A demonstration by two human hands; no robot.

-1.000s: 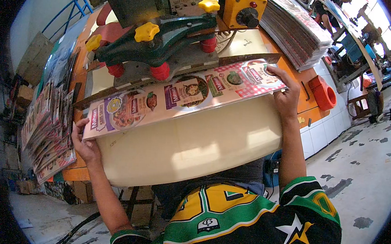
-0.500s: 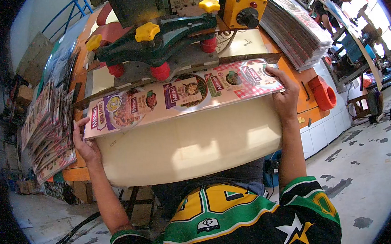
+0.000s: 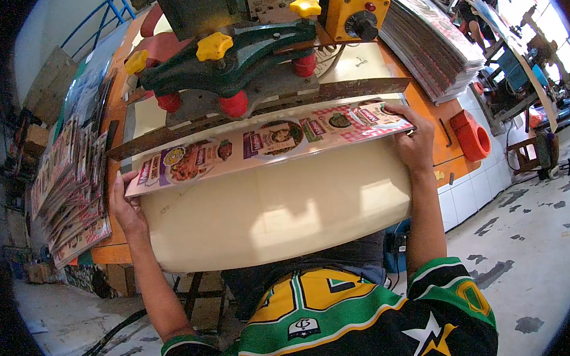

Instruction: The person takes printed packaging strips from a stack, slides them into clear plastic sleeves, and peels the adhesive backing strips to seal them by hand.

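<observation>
A long printed strip [image 3: 277, 140], showing pictures of food dishes on a pinkish ground, stretches between my two hands with a glossy surface. My left hand [image 3: 128, 209] is closed on its left end, thumb up along the edge. At the other end my right hand [image 3: 415, 139] grips the corner, fingers on top. Beneath the strip lies a pale cream board [image 3: 276, 210] with a rounded front edge. Just behind the strip runs a long rusty metal bar [image 3: 362, 88], part of a dark green press [image 3: 253, 52] with yellow star knobs and red feet.
Printed sheets in a tall stack [image 3: 430, 43] stand at the back right; more lean in a loose pile [image 3: 72, 184] at left. A yellow control box [image 3: 357, 16] sits behind the press. A red ring-shaped roll [image 3: 470, 135] lies by the right table edge.
The strip has tipped and looks narrower, with a pale gap now showing between it and the metal bar. Its left end and my left hand have shifted slightly right. The press has not moved.
</observation>
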